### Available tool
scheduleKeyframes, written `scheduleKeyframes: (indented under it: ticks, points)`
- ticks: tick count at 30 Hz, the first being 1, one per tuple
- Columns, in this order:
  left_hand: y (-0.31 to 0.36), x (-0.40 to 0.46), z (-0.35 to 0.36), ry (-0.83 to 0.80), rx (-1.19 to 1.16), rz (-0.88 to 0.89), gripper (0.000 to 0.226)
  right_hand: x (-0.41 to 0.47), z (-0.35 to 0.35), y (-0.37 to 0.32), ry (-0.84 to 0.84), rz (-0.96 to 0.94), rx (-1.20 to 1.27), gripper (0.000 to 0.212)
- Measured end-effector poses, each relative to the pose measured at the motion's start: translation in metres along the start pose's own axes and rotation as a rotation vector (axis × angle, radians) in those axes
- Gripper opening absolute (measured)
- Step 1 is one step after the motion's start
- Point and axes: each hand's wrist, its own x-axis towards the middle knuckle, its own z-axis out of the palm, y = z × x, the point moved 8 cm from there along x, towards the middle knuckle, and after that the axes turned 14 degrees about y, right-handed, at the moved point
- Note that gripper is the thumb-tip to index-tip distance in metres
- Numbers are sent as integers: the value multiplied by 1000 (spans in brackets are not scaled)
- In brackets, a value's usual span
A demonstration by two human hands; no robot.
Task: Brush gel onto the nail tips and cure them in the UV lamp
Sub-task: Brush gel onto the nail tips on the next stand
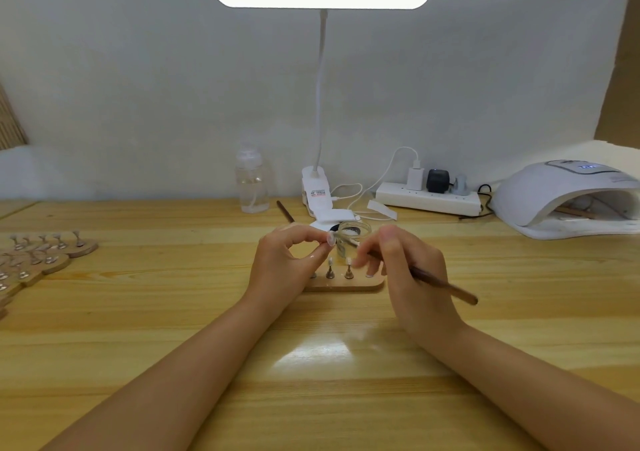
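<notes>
My left hand (287, 267) pinches a clear nail tip (331, 239) between thumb and fingers, lifted above a small wooden holder (346, 286). Two metal stands with nail tips (339, 270) rise from that holder. My right hand (412, 270) grips a brown-handled gel brush (446, 286), its pale bristle end (353, 241) close to the held tip. A small clear gel jar (353, 236) sits open just behind my fingers. The white UV lamp (568, 197) stands at the far right with its mouth facing me.
Several wooden holders with nail tips (38, 260) lie at the left edge. A clear pump bottle (252, 182), a clip desk lamp (320, 187), a spare brush (285, 211) and a power strip (429, 197) with cables line the back of the wooden table (311, 364).
</notes>
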Motion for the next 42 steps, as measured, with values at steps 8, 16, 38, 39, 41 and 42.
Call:
scheduleKeyframes:
  ticks: [8,16,38,39,41,42]
  points:
    - [1,0,2,-15,46,2,14,1,-1,2,19,-30,-83,34]
    - [5,0,-1,9,44,-28,14,3,-2,3,25,-37,-83,35]
    - [-2,-2,1,-4,27,-69,9,3,-8,9,63,14,-60,46]
    - [-2,-2,1,-3,29,-65,9,3,-7,6,58,-37,-83,44]
    - [-1,-2,1,2,32,-59,9,4,-3,4,22,-85,-131,42]
    - [-1,-2,1,1,32,-59,9,3,-2,6,15,-65,-140,44]
